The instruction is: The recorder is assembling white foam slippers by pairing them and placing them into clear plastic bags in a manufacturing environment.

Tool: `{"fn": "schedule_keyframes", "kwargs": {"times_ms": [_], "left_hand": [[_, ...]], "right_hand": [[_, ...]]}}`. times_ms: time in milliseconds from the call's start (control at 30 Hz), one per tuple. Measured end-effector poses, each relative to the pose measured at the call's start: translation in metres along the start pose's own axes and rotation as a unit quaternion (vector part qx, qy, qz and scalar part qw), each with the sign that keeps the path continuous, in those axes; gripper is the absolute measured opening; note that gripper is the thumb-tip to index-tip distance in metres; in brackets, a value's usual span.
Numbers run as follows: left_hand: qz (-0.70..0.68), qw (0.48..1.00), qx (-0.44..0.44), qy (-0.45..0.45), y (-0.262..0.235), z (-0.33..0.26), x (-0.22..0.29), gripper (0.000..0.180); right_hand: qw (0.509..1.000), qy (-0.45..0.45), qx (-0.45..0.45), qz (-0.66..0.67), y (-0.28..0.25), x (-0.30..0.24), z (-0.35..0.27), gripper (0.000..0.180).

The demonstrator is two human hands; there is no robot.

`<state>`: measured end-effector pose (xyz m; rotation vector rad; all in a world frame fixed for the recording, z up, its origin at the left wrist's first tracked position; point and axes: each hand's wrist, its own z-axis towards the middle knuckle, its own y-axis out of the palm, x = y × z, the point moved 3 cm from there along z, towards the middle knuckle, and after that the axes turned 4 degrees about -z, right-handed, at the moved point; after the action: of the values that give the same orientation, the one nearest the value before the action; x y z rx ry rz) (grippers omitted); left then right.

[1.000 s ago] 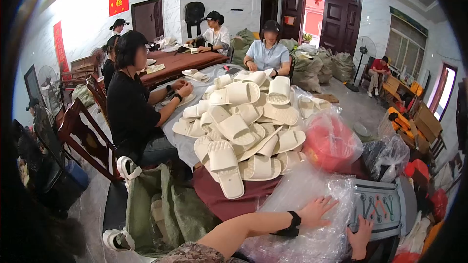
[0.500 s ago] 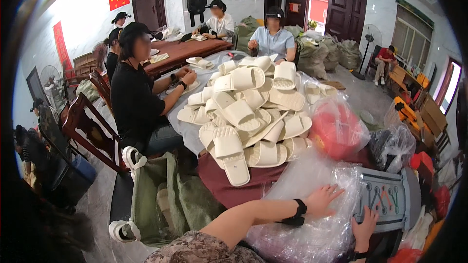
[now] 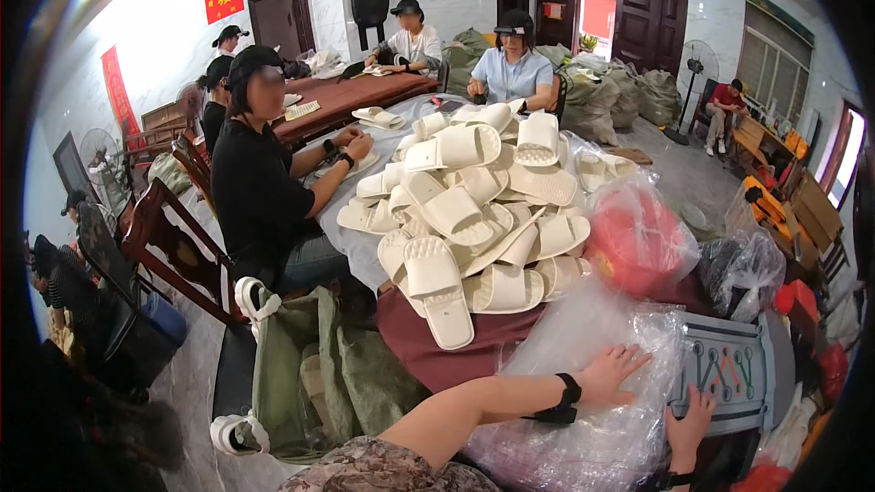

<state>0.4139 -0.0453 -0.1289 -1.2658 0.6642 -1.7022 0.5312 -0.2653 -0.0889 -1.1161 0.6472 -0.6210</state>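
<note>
My left hand (image 3: pixel 615 375) lies palm down with fingers spread on a stack of clear plastic bags (image 3: pixel 583 442). My right hand (image 3: pixel 693 417) is open, its fingers over the near left corner of a grey plastic panel (image 3: pixel 725 333) with a pattern of lines and circles. That panel stands right beside the bags. Neither hand holds anything that I can see. Ahead of my left hand rises a heap of cream slippers (image 3: pixel 447 210) on the table (image 3: pixel 447 355), which has a dark red cover. The nearest slipper (image 3: pixel 437 287) points toward me.
A red object (image 3: pixel 638 246) wrapped in clear plastic sits right of the heap. To my left stands an open green sack (image 3: pixel 337 383) by a wooden chair (image 3: pixel 178 246). A co-worker in black (image 3: pixel 269 164) sits at the table's left, another in light blue (image 3: pixel 515 77) at its far side.
My hands keep their places on the bags and the panel. The whole view has shifted slightly. The co-worker in light blue has lowered a hand a little.
</note>
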Motion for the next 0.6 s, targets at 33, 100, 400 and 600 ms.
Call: {"fn": "schedule_keyframes", "kwargs": {"times_ms": [33,100,400,600], "left_hand": [[0.002,1.000,-0.006,-0.001,-0.0005,0.0008,-0.0002,0.096],[0.006,1.000,-0.010,-0.002,-0.0027,0.0011,-0.0005,0.096],[0.008,1.000,-0.019,-0.004,0.0025,0.0013,-0.0028,0.097],[-0.001,1.000,-0.007,0.008,0.0030,0.0013,-0.0030,0.098]], "right_hand": [[1.000,-0.010,0.014,-0.003,0.0000,0.0004,0.0004,0.072],[1.000,-0.009,0.011,-0.001,-0.0016,-0.0010,0.0005,0.072],[1.000,-0.013,0.017,0.000,0.0025,0.0010,0.0003,0.072],[1.000,-0.012,0.009,-0.014,0.0047,0.0037,0.0018,0.074]]}}
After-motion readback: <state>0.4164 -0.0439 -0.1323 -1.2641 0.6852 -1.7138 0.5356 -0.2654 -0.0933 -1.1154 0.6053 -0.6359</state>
